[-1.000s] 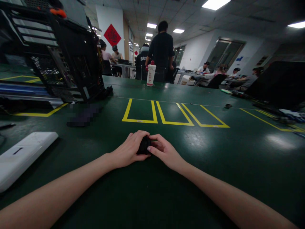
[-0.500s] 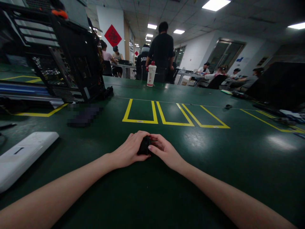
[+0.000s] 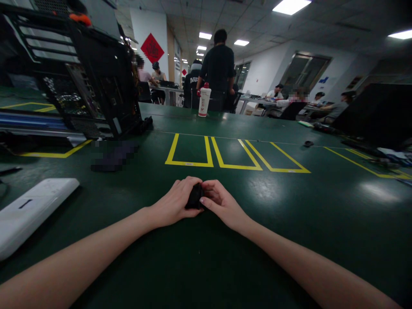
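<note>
The left hand [image 3: 174, 204] and the right hand [image 3: 227, 208] meet over the bench [image 3: 199, 266], and between their fingers [image 3: 215, 205] sits a small black object [image 3: 194, 197]. The left fingers are wrapped round its left side, the thumb below on the near side and the others over the top, partly closed on it. The right fingers are bent in a looser curl at its right end, thumb tip against the rim and the fingertips meeting the upper edge, with a gap left towards the palm. Whether the object touches the bench cannot be told, since the hands cover much of it. Just beyond the fingers lie three yellow tape outlines [image 3: 189, 164], and farther ahead stands an upright white bottle [image 3: 204, 101] with a red top. Well to the left of the fingers is a white device [image 3: 35, 210]; ahead of it and left lie a blurred dark item [image 3: 112, 156] and an open black computer case [image 3: 122, 98]. Ahead and right of the fingers rests a small dark round piece [image 3: 308, 143].
</note>
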{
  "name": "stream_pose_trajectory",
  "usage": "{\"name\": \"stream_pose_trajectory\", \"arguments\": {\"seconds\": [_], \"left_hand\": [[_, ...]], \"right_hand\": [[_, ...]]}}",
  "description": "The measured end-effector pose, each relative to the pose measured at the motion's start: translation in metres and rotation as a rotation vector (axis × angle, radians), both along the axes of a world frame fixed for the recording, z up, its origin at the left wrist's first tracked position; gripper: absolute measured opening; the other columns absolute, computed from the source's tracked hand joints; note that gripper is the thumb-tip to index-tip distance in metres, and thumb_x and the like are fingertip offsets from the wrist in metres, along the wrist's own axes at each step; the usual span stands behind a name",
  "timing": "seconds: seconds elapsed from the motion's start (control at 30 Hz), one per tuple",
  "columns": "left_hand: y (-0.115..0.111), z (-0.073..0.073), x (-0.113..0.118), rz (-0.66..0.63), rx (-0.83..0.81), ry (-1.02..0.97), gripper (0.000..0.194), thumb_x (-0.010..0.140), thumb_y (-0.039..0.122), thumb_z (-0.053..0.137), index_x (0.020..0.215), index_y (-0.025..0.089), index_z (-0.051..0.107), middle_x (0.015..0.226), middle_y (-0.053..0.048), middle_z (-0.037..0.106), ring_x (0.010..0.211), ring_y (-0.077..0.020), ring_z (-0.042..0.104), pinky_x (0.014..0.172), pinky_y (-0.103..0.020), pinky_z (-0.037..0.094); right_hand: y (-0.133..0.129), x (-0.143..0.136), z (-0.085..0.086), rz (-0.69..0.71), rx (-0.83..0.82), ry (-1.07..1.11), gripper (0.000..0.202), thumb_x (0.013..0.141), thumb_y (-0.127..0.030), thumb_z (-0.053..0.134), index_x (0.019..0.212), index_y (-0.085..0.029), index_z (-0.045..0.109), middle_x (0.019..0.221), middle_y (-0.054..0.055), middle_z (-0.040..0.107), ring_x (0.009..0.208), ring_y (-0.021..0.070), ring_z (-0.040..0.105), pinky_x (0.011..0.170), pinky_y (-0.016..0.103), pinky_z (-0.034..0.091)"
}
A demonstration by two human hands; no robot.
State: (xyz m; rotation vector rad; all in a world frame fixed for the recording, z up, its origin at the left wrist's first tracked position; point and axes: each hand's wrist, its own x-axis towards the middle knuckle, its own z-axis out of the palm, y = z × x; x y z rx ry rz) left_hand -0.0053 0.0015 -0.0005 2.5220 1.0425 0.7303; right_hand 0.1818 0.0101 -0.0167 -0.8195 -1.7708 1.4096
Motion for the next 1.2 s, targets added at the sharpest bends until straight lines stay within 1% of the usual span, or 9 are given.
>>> {"name": "stream_pose_trajectory", "arguments": {"seconds": [0.07, 0.17, 0.37, 0.53, 0.6, 0.7, 0.9, 1.07, 1.2], "left_hand": [[0.0, -0.0004, -0.0003, 0.0, -0.004, -0.002, 0.056, 0.077, 0.025, 0.062, 0.121, 0.023, 0.028, 0.113, -0.009, 0.047, 0.098, -0.0255, 0.05, 0.081, -0.041, 0.041], [-0.0002, -0.0006, -0.001, -0.004, -0.003, -0.001, 0.055, 0.077, 0.024, 0.062, 0.121, 0.023, 0.028, 0.114, -0.009, 0.047, 0.097, -0.0252, 0.05, 0.08, -0.04, 0.041], [0.0007, 0.0003, -0.0002, 0.0, -0.003, 0.023, 0.054, 0.078, 0.024, 0.062, 0.12, 0.022, 0.028, 0.113, -0.009, 0.046, 0.095, -0.024, 0.049, 0.081, -0.04, 0.041], [0.0006, 0.0, -0.0001, 0.0, -0.007, 0.017, 0.055, 0.077, 0.024, 0.062, 0.12, 0.021, 0.028, 0.114, -0.009, 0.046, 0.098, -0.0244, 0.048, 0.083, -0.04, 0.041], [0.0, 0.0002, -0.0005, 0.002, -0.01, 0.018, 0.055, 0.077, 0.024, 0.063, 0.12, 0.021, 0.029, 0.113, -0.009, 0.046, 0.098, -0.0242, 0.048, 0.083, -0.04, 0.04], [-0.0007, 0.0005, -0.001, 0.002, -0.009, 0.027, 0.054, 0.077, 0.023, 0.062, 0.119, 0.021, 0.028, 0.113, -0.009, 0.046, 0.096, -0.0237, 0.049, 0.082, -0.039, 0.041], [0.0004, -0.0006, -0.0007, 0.005, -0.01, 0.018, 0.055, 0.077, 0.025, 0.063, 0.12, 0.021, 0.029, 0.113, -0.009, 0.046, 0.096, -0.024, 0.049, 0.082, -0.039, 0.041], [0.0009, -0.0017, -0.0005, 0.003, -0.013, 0.014, 0.055, 0.076, 0.024, 0.063, 0.119, 0.02, 0.029, 0.113, -0.009, 0.046, 0.097, -0.0238, 0.048, 0.083, -0.039, 0.041], [0.0004, -0.0013, -0.0009, 0.006, -0.016, 0.034, 0.056, 0.076, 0.023, 0.063, 0.12, 0.02, 0.028, 0.114, -0.009, 0.045, 0.097, -0.0235, 0.048, 0.083, -0.039, 0.041]], "right_hand": [[-0.0004, 0.0008, 0.0015, 0.016, -0.012, -0.031, 0.028, 0.082, -0.022, 0.054, 0.11, -0.023, 0.046, 0.11, 0.004, 0.052, 0.106, 0.0181, 0.052, 0.091, 0.038, 0.045], [-0.0014, 0.0024, 0.0023, 0.05, -0.037, -0.004, 0.026, 0.08, -0.022, 0.058, 0.103, -0.022, 0.047, 0.107, 0.003, 0.054, 0.105, 0.018, 0.054, 0.091, 0.038, 0.045], [-0.0016, 0.0023, -0.0005, 0.043, -0.036, 0.034, 0.018, 0.082, -0.024, 0.056, 0.097, -0.023, 0.048, 0.095, 0.001, 0.055, 0.09, 0.0155, 0.059, 0.077, 0.033, 0.051], [-0.0014, 0.002, 0.0016, 0.014, -0.011, -0.025, 0.03, 0.082, -0.022, 0.055, 0.111, -0.024, 0.045, 0.112, 0.004, 0.052, 0.107, 0.0186, 0.052, 0.089, 0.037, 0.046], [-0.0017, 0.0027, 0.0027, 0.028, -0.016, -0.05, 0.032, 0.082, -0.022, 0.055, 0.113, -0.023, 0.045, 0.115, 0.005, 0.051, 0.111, 0.0193, 0.05, 0.093, 0.039, 0.044], [-0.0024, 0.0037, 0.0024, 0.063, -0.025, -0.011, 0.028, 0.08, -0.02, 0.059, 0.105, -0.023, 0.047, 0.11, 0.003, 0.053, 0.107, 0.0177, 0.054, 0.093, 0.038, 0.044], [-0.0015, 0.0029, -0.0008, 0.054, -0.03, 0.034, 0.019, 0.082, -0.022, 0.055, 0.099, -0.023, 0.047, 0.098, 0.001, 0.055, 0.096, 0.0165, 0.058, 0.081, 0.034, 0.05], [0.0004, 0.0022, -0.0001, 0.03, -0.011, -0.024, 0.031, 0.082, -0.019, 0.054, 0.112, -0.024, 0.044, 0.111, 0.004, 0.052, 0.106, 0.0186, 0.053, 0.091, 0.038, 0.046], [-0.001, 0.0032, 0.0018, 0.076, -0.007, -0.009, 0.031, 0.079, -0.016, 0.058, 0.106, -0.022, 0.045, 0.109, 0.003, 0.052, 0.109, 0.0179, 0.052, 0.096, 0.039, 0.042]]}}
